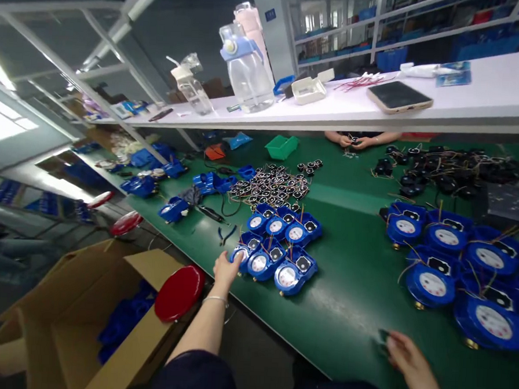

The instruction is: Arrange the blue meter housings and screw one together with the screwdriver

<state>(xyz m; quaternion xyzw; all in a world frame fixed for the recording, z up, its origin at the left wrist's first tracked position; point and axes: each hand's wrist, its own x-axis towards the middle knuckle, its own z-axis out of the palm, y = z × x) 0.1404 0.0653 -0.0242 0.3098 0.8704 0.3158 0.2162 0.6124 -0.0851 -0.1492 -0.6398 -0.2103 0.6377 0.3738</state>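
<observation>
My left hand (226, 270) grips the near-left edge of a blue water meter (241, 253) with a white dial, thumb and fingers on its rim. This meter is part of a group of several, set in two rows, each with a small black module in its rear part; another blue water meter (288, 276) is at the right front of the group. Over the green table at the lower right, my right hand (403, 354) pinches a small dark piece (383, 335), too blurred to name. More blue water meters (432, 285) with loose thin wires lie beyond it to the right.
Behind the group is a pile of small black modules (273, 185). Pliers (226, 234) and a dark-handled tool (210, 214) lie left of it. Across the table a co-worker's hands (353, 141) hold a small part. A white shelf (316, 113) spans above; a red stool (179, 293) stands left.
</observation>
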